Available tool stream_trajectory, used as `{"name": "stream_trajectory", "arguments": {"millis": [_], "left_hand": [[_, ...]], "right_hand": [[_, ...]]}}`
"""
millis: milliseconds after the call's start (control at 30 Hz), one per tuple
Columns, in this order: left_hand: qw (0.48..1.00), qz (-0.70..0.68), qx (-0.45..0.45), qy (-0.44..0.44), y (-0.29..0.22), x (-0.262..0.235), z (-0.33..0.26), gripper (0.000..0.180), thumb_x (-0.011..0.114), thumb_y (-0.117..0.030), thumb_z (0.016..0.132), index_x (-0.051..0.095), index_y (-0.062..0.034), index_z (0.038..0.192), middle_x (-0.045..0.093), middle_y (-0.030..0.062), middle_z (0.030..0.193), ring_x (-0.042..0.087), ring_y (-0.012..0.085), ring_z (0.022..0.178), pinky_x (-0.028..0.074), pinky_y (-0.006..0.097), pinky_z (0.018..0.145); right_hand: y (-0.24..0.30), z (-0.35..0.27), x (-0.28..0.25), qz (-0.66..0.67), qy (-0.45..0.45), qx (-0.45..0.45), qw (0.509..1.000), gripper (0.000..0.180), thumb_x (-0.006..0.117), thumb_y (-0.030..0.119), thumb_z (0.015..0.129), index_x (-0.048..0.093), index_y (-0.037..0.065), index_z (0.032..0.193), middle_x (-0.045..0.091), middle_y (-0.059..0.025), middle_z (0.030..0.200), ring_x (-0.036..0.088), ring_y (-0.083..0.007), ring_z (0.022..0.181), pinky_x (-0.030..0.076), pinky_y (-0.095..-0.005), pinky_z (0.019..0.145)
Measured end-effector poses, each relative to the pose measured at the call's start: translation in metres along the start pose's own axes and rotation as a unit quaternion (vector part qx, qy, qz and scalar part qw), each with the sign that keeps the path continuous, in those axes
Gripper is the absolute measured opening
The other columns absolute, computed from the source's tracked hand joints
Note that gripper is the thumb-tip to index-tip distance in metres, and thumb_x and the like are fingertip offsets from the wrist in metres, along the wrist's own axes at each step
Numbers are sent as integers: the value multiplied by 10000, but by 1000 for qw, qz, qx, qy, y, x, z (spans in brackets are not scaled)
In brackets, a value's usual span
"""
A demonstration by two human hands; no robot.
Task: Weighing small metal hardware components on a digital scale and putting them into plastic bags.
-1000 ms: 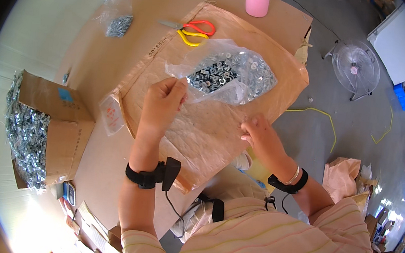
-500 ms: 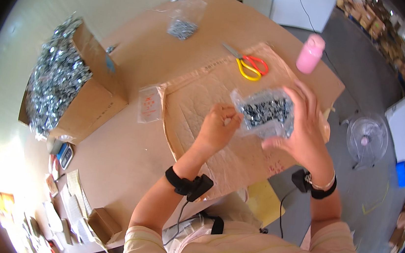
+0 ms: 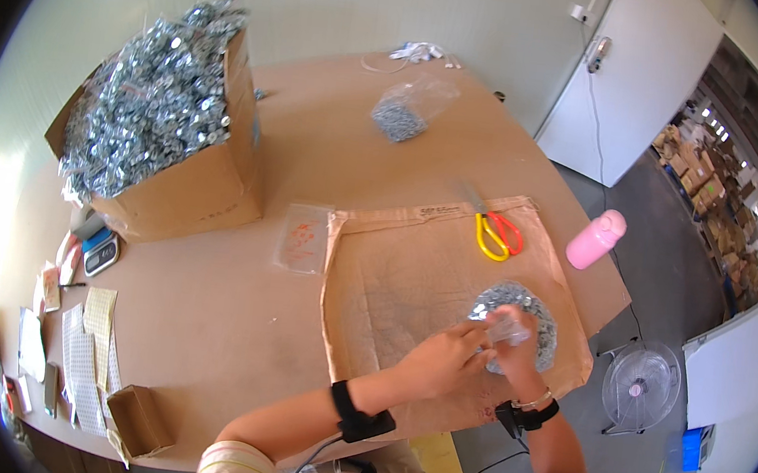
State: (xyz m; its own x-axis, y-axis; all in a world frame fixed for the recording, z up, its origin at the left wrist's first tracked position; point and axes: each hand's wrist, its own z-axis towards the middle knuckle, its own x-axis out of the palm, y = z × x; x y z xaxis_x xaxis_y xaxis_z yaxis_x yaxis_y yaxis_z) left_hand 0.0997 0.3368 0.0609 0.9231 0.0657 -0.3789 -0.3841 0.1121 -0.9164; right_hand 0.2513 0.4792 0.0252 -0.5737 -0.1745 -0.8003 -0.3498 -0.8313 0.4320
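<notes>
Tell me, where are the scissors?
In the head view, the scissors lie on the far right part of the cardboard sheet, left of the pink bottle and beyond the bag of metal parts.

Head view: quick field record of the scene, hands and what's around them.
left hand: pinching the top of the clear bag of metal parts
right hand: on the same bag, fingers closed at its mouth
bag rests on: flattened cardboard sheet
scissors: yellow and red, on the sheet's far edge
pink bottle: near the table edge
open carton: heaped with metal parts, far left
</notes>
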Motion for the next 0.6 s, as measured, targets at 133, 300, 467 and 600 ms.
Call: {"name": "stream_trajectory", "arguments": {"millis": [133, 300, 467, 600], "left_hand": [[943, 284, -167, -49, 20, -68, -69, 619, 650, -386, 919, 466, -22, 1385, 419, 290, 1452, 414, 473, 1334, 400, 496, 1090], [753, 382, -534, -40, 66, -152, -121, 1073, 791, -497, 769, 242, 50, 1511, 199, 282, 1588, 220, 416, 1476, 289, 603, 1137], [656, 362, -661, 32, 84, -179, -129, 1317, 878, -538, 633, 148, 104, 1521, 128, 276, 1615, 160, 392, 1504, 215, 618, 1168], [645, 372, -666, 52, 100, -176, -132, 1390, 883, -552, 629, 50, 96, 1533, 44, 260, 1632, 123, 398, 1510, 112, 663, 1174]], "right_hand": [[-9, 24, -29, 112, -67, 268, 955, 251, 645, 311, 971, 625, 61, 970, 582, -10, 823, 504, -82, 819, 434, -282, 746], [-42, 74, -60, 310, -201, 353, 860, 306, 634, 366, 987, 613, 61, 998, 582, 10, 926, 526, -105, 852, 448, -287, 767], [-13, 179, -65, 464, -153, 416, 767, 281, 623, 373, 995, 605, 94, 1014, 592, 18, 940, 581, -89, 874, 491, -293, 786], [-56, 254, -43, 515, -117, 390, 755, 354, 615, 386, 994, 623, 67, 1147, 639, -43, 1040, 600, -140, 941, 488, -314, 849]]}}
